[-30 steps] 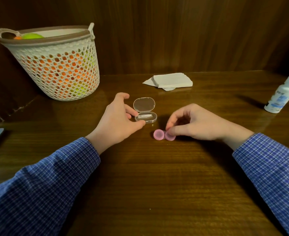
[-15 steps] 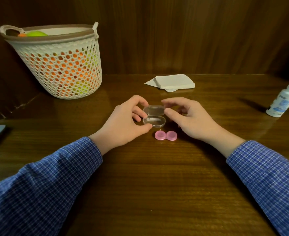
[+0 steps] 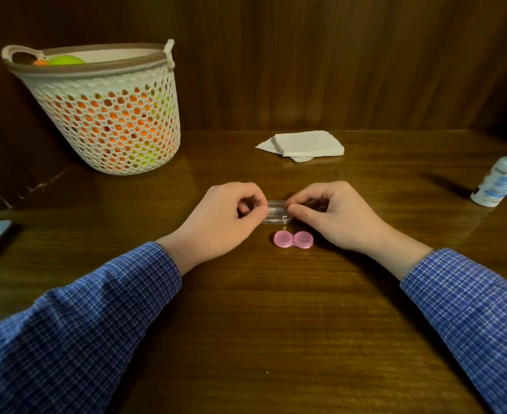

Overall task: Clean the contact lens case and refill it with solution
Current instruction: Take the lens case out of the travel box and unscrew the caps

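Left hand: our left hand (image 3: 219, 218) rests near the middle of the table (image 3: 261, 324), fingers curled, thumb and fingertips pinching the left end of the clear box (image 3: 276, 213).
Right hand: our right hand (image 3: 336, 215) mirrors it, fingers curled, thumb and forefinger pinching the box's right end.
Clear box: it sits on the table between our hands, lid down.
Lens case: the pink lens case (image 3: 293, 239) lies flat just in front of the box, nearer us, both caps on, touched by neither hand.
Solution bottle: the white bottle (image 3: 502, 177) stands at the table's right edge.
Tissues: folded tissues (image 3: 306, 144) lie at the far edge.
Basket: a mesh basket (image 3: 105, 115) stands in the far left corner.
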`<action>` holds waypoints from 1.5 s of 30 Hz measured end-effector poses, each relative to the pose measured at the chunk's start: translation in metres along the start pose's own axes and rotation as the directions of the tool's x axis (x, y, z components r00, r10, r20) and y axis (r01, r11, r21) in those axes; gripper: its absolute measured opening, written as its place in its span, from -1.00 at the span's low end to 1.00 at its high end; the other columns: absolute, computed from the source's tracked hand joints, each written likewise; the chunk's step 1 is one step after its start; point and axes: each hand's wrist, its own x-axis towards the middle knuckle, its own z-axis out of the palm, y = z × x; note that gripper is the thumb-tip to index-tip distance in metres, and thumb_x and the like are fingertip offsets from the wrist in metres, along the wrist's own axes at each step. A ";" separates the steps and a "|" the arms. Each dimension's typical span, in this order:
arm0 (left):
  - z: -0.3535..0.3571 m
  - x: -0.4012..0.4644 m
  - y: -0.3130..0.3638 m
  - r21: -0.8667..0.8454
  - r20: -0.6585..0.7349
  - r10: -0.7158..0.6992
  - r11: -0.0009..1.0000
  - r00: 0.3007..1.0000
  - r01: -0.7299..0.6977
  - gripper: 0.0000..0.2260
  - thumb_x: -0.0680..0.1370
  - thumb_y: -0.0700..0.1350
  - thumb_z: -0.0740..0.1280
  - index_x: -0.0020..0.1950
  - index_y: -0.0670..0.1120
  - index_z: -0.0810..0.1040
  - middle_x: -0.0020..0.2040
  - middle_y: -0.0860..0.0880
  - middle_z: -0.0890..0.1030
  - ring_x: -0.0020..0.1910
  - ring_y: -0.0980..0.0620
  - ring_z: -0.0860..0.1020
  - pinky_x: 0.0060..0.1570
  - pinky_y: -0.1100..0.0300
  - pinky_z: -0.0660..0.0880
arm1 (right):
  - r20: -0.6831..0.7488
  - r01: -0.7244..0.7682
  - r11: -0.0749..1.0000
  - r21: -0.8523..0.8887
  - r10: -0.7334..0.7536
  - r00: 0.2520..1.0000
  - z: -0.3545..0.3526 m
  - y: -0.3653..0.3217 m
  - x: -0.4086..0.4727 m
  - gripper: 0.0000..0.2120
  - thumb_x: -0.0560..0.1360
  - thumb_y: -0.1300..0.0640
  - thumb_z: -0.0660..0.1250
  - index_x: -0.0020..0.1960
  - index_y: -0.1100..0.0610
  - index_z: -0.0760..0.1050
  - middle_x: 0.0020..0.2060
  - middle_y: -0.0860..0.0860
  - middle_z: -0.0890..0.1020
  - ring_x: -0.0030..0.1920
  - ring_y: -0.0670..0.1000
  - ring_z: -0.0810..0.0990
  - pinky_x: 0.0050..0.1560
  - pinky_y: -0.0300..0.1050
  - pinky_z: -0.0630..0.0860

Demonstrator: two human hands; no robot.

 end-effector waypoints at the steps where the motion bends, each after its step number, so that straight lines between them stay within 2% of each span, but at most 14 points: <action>1: 0.000 0.000 0.000 0.000 -0.002 -0.002 1.000 1.000 0.002 -0.92 0.62 -0.09 0.39 0.04 0.08 0.66 -0.09 0.12 0.64 -0.17 0.18 0.59 -0.27 0.40 0.52 | -0.003 0.000 1.000 -0.001 0.000 1.000 0.000 0.000 0.000 -0.78 0.56 0.10 0.45 -0.02 -0.26 0.63 -0.11 -0.31 0.69 0.00 -0.34 0.62 -0.07 -0.55 0.46; 8: 0.001 0.002 0.000 0.035 -0.009 -0.002 0.999 1.000 0.002 -0.93 0.60 -0.08 0.42 0.01 0.10 0.64 -0.08 0.14 0.63 -0.14 0.15 0.60 -0.25 0.37 0.55 | 0.010 -0.008 1.000 -0.029 0.008 1.000 0.001 0.001 0.002 -0.81 0.56 0.08 0.46 -0.01 -0.24 0.65 -0.13 -0.32 0.67 -0.02 -0.34 0.61 -0.11 -0.48 0.46; 14: 0.001 0.001 0.000 0.133 0.008 0.039 0.990 0.999 -0.039 -0.89 0.56 0.01 0.45 0.05 0.12 0.58 -0.03 0.19 0.57 -0.10 0.16 0.55 -0.23 0.35 0.42 | -0.002 0.007 0.999 -0.048 -0.007 1.000 0.001 0.001 -0.001 -0.81 0.57 0.09 0.44 0.16 -0.09 0.69 -0.07 -0.33 0.65 0.02 -0.32 0.60 -0.01 -0.42 0.48; 17: -0.007 0.004 -0.006 0.211 -0.043 0.008 0.978 0.999 0.001 -0.90 0.56 0.03 0.45 0.04 0.15 0.57 -0.06 0.21 0.54 -0.20 0.19 0.49 -0.26 0.33 0.36 | -0.046 -0.012 1.000 -0.024 0.011 0.999 -0.001 0.002 -0.003 -0.72 0.57 0.08 0.45 0.27 -0.11 0.63 -0.06 -0.31 0.65 0.01 -0.32 0.60 -0.04 -0.43 0.53; 21: -0.023 0.011 -0.021 0.296 -0.135 -0.055 0.951 0.989 0.093 -0.89 0.57 0.02 0.45 0.06 0.12 0.58 -0.11 0.18 0.54 -0.28 0.20 0.44 -0.32 0.27 0.35 | -0.040 -0.047 0.998 -0.032 0.046 0.998 -0.003 0.005 -0.007 -0.77 0.58 0.03 0.43 0.22 -0.14 0.63 -0.02 -0.31 0.65 0.05 -0.35 0.58 -0.06 -0.47 0.55; 24: -0.029 0.015 -0.029 0.344 -0.174 -0.080 0.929 0.981 0.137 -0.88 0.57 0.00 0.45 0.06 0.11 0.57 -0.09 0.18 0.50 -0.17 0.16 0.45 -0.25 0.27 0.36 | -0.012 -0.058 0.997 -0.042 0.058 0.998 -0.003 0.003 -0.007 -0.81 0.58 0.02 0.42 0.19 -0.14 0.64 -0.02 -0.30 0.66 0.04 -0.35 0.59 -0.07 -0.45 0.55; 27: -0.030 0.016 -0.032 0.356 -0.181 -0.087 0.923 0.980 0.148 -0.87 0.56 0.00 0.46 0.07 0.09 0.58 0.05 0.08 0.52 0.00 0.11 0.48 -0.05 0.21 0.45 | 0.006 -0.066 0.996 -0.056 0.066 0.998 -0.003 0.001 -0.007 -0.81 0.59 0.01 0.42 0.19 -0.13 0.65 -0.01 -0.29 0.66 0.03 -0.33 0.60 -0.05 -0.41 0.55; 29: -0.029 0.015 -0.030 0.356 -0.219 -0.082 0.921 0.972 0.158 -0.85 0.56 0.00 0.46 0.11 0.06 0.60 0.16 0.06 0.49 0.14 0.07 0.45 0.08 0.19 0.40 | -0.013 -0.069 0.996 -0.054 0.068 0.998 -0.003 0.000 -0.008 -0.82 0.59 0.02 0.41 0.17 -0.13 0.64 -0.02 -0.29 0.66 0.02 -0.33 0.60 -0.06 -0.42 0.55; 31: -0.027 0.012 -0.022 0.304 -0.271 -0.057 0.942 0.961 0.142 -0.86 0.56 -0.01 0.46 0.10 0.06 0.61 0.19 0.07 0.48 0.19 0.09 0.43 0.10 0.21 0.36 | -0.050 -0.057 0.996 -0.064 0.053 0.997 -0.006 -0.002 -0.009 -0.85 0.59 0.03 0.42 0.14 -0.15 0.64 -0.04 -0.30 0.64 0.04 -0.35 0.57 -0.09 -0.49 0.53; 33: -0.025 0.007 -0.009 0.191 -0.217 -0.014 0.980 0.976 0.056 -0.89 0.55 -0.02 0.45 0.06 0.10 0.61 0.14 0.12 0.52 0.11 0.14 0.50 0.03 0.24 0.46 | -0.085 -0.044 0.996 -0.075 0.038 0.996 -0.011 -0.005 -0.012 -0.90 0.58 0.01 0.41 0.05 -0.18 0.63 -0.07 -0.29 0.64 0.04 -0.34 0.56 -0.08 -0.52 0.50; 35: -0.019 -0.002 0.007 0.086 -0.044 0.051 0.995 0.998 -0.047 -0.87 0.53 0.03 0.43 0.07 0.15 0.61 0.08 0.20 0.55 0.04 0.19 0.55 -0.06 0.29 0.52 | -0.080 -0.041 0.997 -0.069 0.036 0.996 -0.019 -0.010 -0.016 -0.96 0.54 -0.07 0.41 -0.03 -0.19 0.63 -0.14 -0.26 0.66 -0.01 -0.30 0.59 -0.09 -0.48 0.53; 38: -0.005 -0.014 0.023 0.055 0.165 0.147 0.986 0.975 -0.158 -0.82 0.53 0.06 0.42 0.12 0.15 0.64 0.06 0.24 0.58 0.05 0.25 0.55 -0.06 0.37 0.52 | 0.043 -0.022 0.993 -0.117 0.028 0.999 -0.029 -0.014 -0.023 -0.78 0.43 -0.28 0.39 -0.11 -0.16 0.65 -0.26 -0.22 0.66 -0.14 -0.25 0.62 -0.25 -0.42 0.51; 42: 0.001 -0.018 0.024 0.056 0.212 0.190 0.977 0.959 -0.206 -0.86 0.55 0.01 0.46 0.11 0.11 0.67 0.03 0.22 0.59 0.03 0.25 0.53 -0.09 0.46 0.44 | 0.189 -0.018 0.981 -0.193 0.056 0.980 -0.026 -0.014 -0.029 -0.53 0.30 -0.49 0.39 -0.02 -0.17 0.65 -0.28 -0.18 0.65 -0.20 -0.25 0.62 -0.36 -0.41 0.48; 45: 0.004 -0.019 0.022 0.032 0.179 0.181 0.981 0.967 -0.190 -0.86 0.54 -0.02 0.48 0.10 0.10 0.70 0.01 0.20 0.64 0.00 0.21 0.58 -0.12 0.35 0.52 | 0.192 0.014 0.975 -0.222 0.030 0.981 -0.021 -0.016 -0.031 -0.51 0.28 -0.49 0.38 -0.01 -0.17 0.67 -0.31 -0.20 0.64 -0.20 -0.27 0.61 -0.36 -0.42 0.47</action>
